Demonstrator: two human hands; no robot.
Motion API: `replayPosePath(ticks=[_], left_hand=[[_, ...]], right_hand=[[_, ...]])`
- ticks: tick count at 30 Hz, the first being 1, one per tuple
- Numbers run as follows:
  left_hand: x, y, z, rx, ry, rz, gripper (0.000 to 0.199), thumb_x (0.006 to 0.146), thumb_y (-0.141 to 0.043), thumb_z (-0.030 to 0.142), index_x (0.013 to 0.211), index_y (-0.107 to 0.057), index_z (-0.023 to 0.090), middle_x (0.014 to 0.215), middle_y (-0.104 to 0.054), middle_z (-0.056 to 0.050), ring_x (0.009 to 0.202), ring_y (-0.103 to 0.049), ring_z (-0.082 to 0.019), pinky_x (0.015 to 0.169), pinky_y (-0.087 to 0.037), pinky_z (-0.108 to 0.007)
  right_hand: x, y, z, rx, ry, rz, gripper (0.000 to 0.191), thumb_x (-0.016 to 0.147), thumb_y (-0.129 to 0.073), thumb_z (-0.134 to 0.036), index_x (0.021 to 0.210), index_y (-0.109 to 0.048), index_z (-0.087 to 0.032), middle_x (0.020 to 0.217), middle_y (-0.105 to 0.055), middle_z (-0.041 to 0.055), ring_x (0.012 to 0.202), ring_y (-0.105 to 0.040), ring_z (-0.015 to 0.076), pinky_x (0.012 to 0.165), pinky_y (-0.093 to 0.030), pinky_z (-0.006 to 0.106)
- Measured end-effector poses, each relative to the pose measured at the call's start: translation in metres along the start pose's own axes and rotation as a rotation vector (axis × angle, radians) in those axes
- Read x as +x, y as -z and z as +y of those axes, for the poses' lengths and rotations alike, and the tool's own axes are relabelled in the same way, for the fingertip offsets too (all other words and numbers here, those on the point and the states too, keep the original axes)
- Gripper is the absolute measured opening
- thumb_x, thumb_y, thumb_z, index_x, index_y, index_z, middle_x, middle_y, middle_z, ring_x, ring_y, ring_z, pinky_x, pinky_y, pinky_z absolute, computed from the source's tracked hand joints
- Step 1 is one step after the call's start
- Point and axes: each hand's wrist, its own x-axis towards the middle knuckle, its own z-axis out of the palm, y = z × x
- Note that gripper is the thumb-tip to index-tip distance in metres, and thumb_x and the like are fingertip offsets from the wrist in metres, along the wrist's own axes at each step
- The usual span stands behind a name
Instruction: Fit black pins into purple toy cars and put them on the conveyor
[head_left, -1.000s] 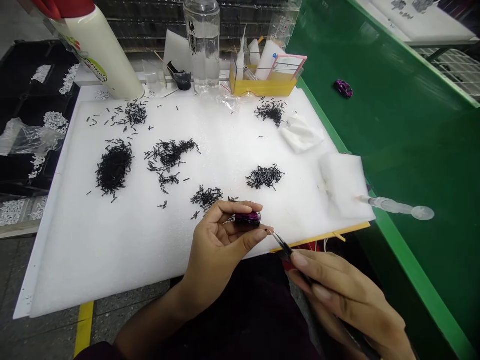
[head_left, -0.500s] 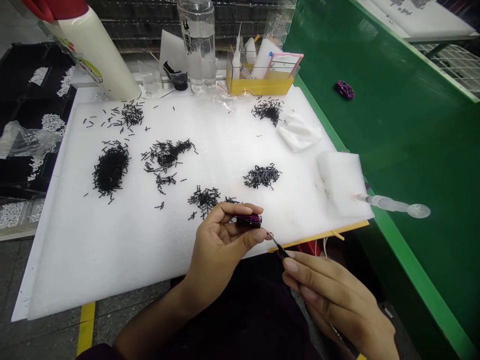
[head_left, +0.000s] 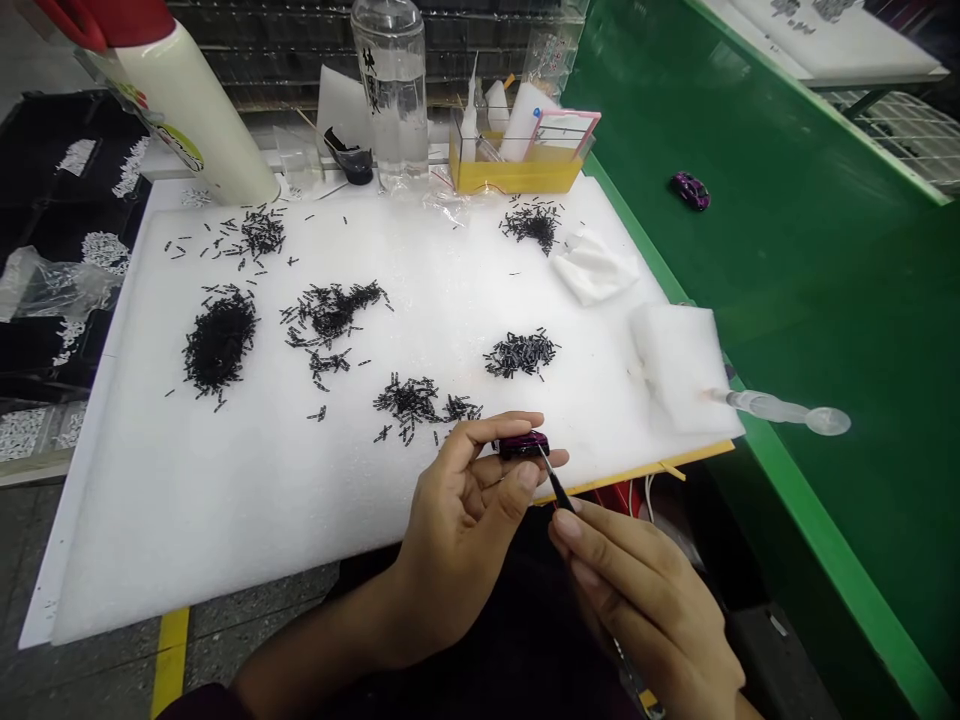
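Observation:
My left hand (head_left: 465, 520) is closed around a small purple toy car (head_left: 523, 446), held by its ends and sides over the front edge of the white board. In my right hand (head_left: 652, 590) is a pair of dark, fine-tipped tweezers (head_left: 556, 488), pinched between thumb and fingers. The tips touch or nearly touch the right end of the car; whether they hold a part is too small to tell. Just beyond my left hand lies a pile of tiny black parts (head_left: 407, 400), with a smaller cluster (head_left: 459, 408) beside it.
More black piles (head_left: 220, 340) lie across the white foam board (head_left: 225, 500). A foam block (head_left: 675, 365) with a dropper (head_left: 787, 408) stands right, near a crumpled cloth (head_left: 592, 268). A bottle (head_left: 401, 100) and yellow bin (head_left: 517, 178) stand behind. Another purple car (head_left: 690, 190) rests on the green surface.
My left hand has shifted right and turned the car slightly. The tweezers' tips have risen from below the car to its right end.

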Motion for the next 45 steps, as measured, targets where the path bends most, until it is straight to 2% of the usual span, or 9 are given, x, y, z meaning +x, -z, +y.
replayPosePath(ticks=[8,14,21,24,29,33,36,39,45], left_hand=[[0.002,0.000,0.000,0.013,-0.024,0.015,0.008,0.109,-0.074,0.029,0.116,-0.077,0.026,0.132,-0.080,-0.001,0.109,-0.085,-0.017,0.096,-0.069,-0.022],[0.000,0.002,-0.003,0.022,-0.023,0.018,0.009,0.109,-0.073,0.029,0.117,-0.078,0.027,0.130,-0.080,-0.001,0.108,-0.085,-0.018,0.097,-0.069,-0.024],[0.002,-0.001,-0.002,0.022,-0.044,0.048,0.008,0.108,-0.075,0.027,0.114,-0.078,0.023,0.126,-0.081,-0.004,0.105,-0.086,-0.020,0.095,-0.071,-0.026],[0.003,-0.001,-0.002,0.010,-0.039,0.047,0.007,0.108,-0.075,0.026,0.113,-0.078,0.024,0.125,-0.082,-0.003,0.104,-0.086,-0.018,0.095,-0.070,-0.025],[0.002,-0.001,-0.004,0.009,-0.041,0.036,0.008,0.108,-0.075,0.027,0.114,-0.078,0.024,0.126,-0.082,-0.002,0.105,-0.086,-0.017,0.095,-0.070,-0.024],[0.003,0.000,-0.005,0.012,-0.064,0.030,0.007,0.108,-0.075,0.027,0.114,-0.079,0.024,0.123,-0.083,-0.001,0.103,-0.086,-0.017,0.094,-0.070,-0.023],[0.005,0.002,-0.003,0.029,-0.067,0.046,0.008,0.107,-0.076,0.028,0.113,-0.079,0.025,0.122,-0.083,-0.001,0.102,-0.087,-0.017,0.092,-0.070,-0.021],[0.007,0.003,0.000,0.066,-0.043,0.064,0.009,0.108,-0.075,0.031,0.113,-0.080,0.025,0.123,-0.084,-0.001,0.102,-0.087,-0.018,0.092,-0.070,-0.021],[0.008,0.006,0.000,0.086,-0.048,0.080,0.008,0.109,-0.074,0.030,0.112,-0.080,0.027,0.124,-0.083,0.001,0.104,-0.086,-0.018,0.095,-0.070,-0.021]], right_hand=[[0.011,0.016,0.001,0.039,-0.001,-0.175,0.031,0.091,-0.074,0.004,0.105,-0.079,-0.023,0.116,-0.086,0.0030,0.101,-0.086,0.0280,0.077,-0.077,0.037],[0.002,0.012,0.005,0.054,0.017,-0.126,0.026,0.093,-0.072,0.008,0.106,-0.077,-0.013,0.118,-0.085,0.0088,0.109,-0.085,0.0255,0.084,-0.076,0.033],[-0.006,0.004,0.003,0.150,-0.206,-0.033,0.053,0.091,-0.077,0.006,0.130,-0.074,-0.029,0.110,-0.087,0.0016,0.091,-0.087,0.0261,0.074,-0.078,0.036],[0.001,0.012,-0.004,0.136,-0.234,-0.044,0.059,0.086,-0.081,0.009,0.131,-0.073,-0.028,0.113,-0.086,0.0027,0.096,-0.087,0.0282,0.080,-0.078,0.040],[0.004,0.019,-0.003,0.153,-0.203,-0.146,0.050,0.087,-0.080,0.008,0.124,-0.076,-0.026,0.117,-0.086,0.0028,0.098,-0.086,0.0281,0.082,-0.078,0.039],[-0.008,0.010,0.010,0.219,-0.223,-0.057,0.043,0.087,-0.082,0.004,0.117,-0.078,-0.026,0.117,-0.086,0.0023,0.098,-0.086,0.0265,0.080,-0.078,0.037],[-0.004,-0.002,0.025,0.329,-0.307,0.182,0.036,0.089,-0.081,0.002,0.112,-0.075,-0.024,0.109,-0.086,0.0015,0.095,-0.086,0.0217,0.076,-0.077,0.033],[0.017,-0.014,0.041,0.366,-0.449,0.404,0.033,0.085,-0.087,0.001,0.102,-0.070,-0.022,0.099,-0.086,0.0003,0.085,-0.085,0.0182,0.073,-0.075,0.028],[0.041,-0.029,0.063,0.315,-0.683,0.346,0.034,0.086,-0.094,-0.018,0.090,-0.061,-0.022,0.091,-0.086,0.0027,0.073,-0.084,0.0198,0.073,-0.072,0.031]])
